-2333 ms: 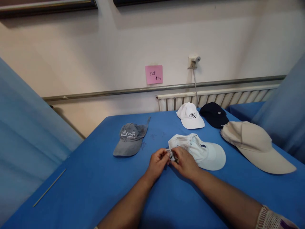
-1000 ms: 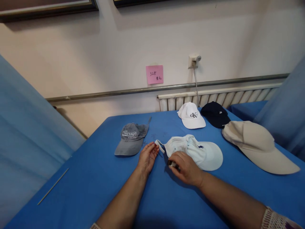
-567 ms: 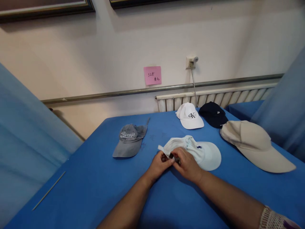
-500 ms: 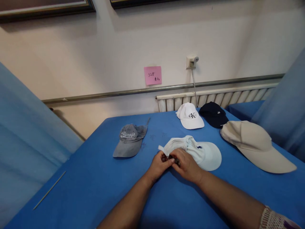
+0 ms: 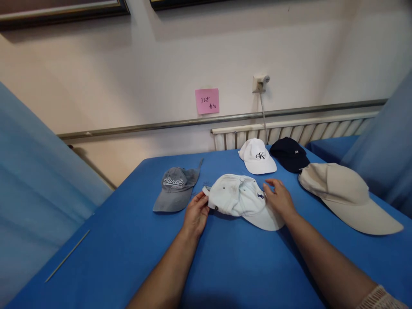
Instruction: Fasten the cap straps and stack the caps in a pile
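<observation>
A pale mint baseball cap point(image 5: 231, 195) with a small dark embroidered logo rests on the blue-covered table point(image 5: 135, 257), its brim towards the right. My left hand point(image 5: 197, 212) pinches the back strap of this cap at its left end. Over the front of the cap, by the logo and brim, is my right hand point(image 5: 279, 198); its fingers are apart and curve over the cap without a visible grip. Whether the right fingertips touch the cloth is hard to tell.
A grey cap point(image 5: 176, 189) lies to the left. At the back are a white cap point(image 5: 257, 156) and a navy cap point(image 5: 289, 153), with a large beige cap point(image 5: 344, 193) at right. A thin stick point(image 5: 67, 256) lies front left. Blue curtains point(image 5: 38, 206) hang at the side.
My hands have moved apart from the back strap. The right has shifted to the brim end, while the left has drawn slightly left. The mint cap has turned and its crown looks fuller.
</observation>
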Motion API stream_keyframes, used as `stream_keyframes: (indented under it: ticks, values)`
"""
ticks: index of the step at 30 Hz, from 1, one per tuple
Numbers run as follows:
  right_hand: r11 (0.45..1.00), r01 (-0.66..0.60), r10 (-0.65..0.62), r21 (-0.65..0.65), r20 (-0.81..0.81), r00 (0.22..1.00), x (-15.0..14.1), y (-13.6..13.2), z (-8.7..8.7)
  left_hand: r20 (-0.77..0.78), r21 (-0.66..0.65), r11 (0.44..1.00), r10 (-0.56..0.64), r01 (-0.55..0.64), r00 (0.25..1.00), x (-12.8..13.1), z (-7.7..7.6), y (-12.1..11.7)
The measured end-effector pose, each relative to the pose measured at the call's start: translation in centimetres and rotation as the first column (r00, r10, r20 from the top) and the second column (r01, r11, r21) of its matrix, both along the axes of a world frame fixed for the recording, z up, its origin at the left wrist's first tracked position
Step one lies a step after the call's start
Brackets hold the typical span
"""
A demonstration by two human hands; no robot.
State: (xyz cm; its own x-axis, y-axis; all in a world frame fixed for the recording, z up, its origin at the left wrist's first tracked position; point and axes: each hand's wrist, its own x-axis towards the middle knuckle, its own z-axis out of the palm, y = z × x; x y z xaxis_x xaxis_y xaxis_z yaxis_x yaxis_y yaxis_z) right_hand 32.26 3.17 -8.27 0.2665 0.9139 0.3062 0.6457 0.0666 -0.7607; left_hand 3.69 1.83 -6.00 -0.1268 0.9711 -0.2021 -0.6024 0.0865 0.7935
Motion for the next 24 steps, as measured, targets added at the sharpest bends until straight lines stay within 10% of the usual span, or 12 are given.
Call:
stream_keyframes:
  ticks: [4, 15, 19, 22, 24]
  values:
    - [0.956, -0.085, 0.090, -0.282, 0.002, 0.996, -0.5, 0.1, 0.0, 0.132, -0.085, 0.994, 0.083, -0.072, 0.988, -0.7, -0.2, 1.0]
    - [0.882, -0.195, 0.296, -0.429, 0.181, 0.938, -1.6, -1.0, 0.8, -0.166, -0.136, 0.988, -0.101, 0.078, 0.981, 0.4, -1.4, -0.5]
    - [0.884, -0.174, 0.306, -0.434, 0.257, 0.917, -1.8, -1.4, 0.7, -0.219, -0.102, 0.993, 0.038, -0.062, 0.975, -0.9, -0.2, 0.4]
    - [0.887, -0.166, 0.314, -0.431, 0.301, 0.900, -2.2, -1.7, 0.5, -0.572, 0.109, 0.952, 0.296, -0.287, 0.765, -1.0, 0.3, 0.2]
    - [0.894, -0.165, 0.314, -0.418, 0.318, 0.895, -2.3, -1.8, 0.3, -0.746, 0.311, 0.928, 0.371, -0.204, 0.553, -0.4, 0.3, -0.5]
